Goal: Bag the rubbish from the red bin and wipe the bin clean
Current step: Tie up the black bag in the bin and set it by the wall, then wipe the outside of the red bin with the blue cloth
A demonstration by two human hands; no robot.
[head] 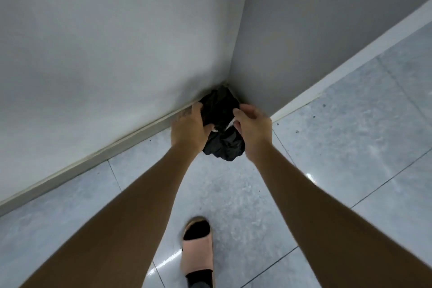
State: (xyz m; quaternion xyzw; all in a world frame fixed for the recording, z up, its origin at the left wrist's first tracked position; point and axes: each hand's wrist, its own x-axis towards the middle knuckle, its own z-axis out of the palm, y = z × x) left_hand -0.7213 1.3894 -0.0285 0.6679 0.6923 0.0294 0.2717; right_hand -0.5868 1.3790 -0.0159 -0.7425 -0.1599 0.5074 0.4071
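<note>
A crumpled black rubbish bag [221, 110] sits on the floor in the corner where two walls meet. My left hand [189, 127] grips its left side and my right hand [253, 127] pinches its right side near the top. A small bit of something white [228, 127] shows between my hands at the bag's mouth. The red bin is out of view.
Two grey walls [117, 42] with pale skirting boards [93, 159] close off the corner. The floor is glossy grey tile [350, 124]. My foot in a pink slide sandal [198, 252] stands below, near the middle bottom.
</note>
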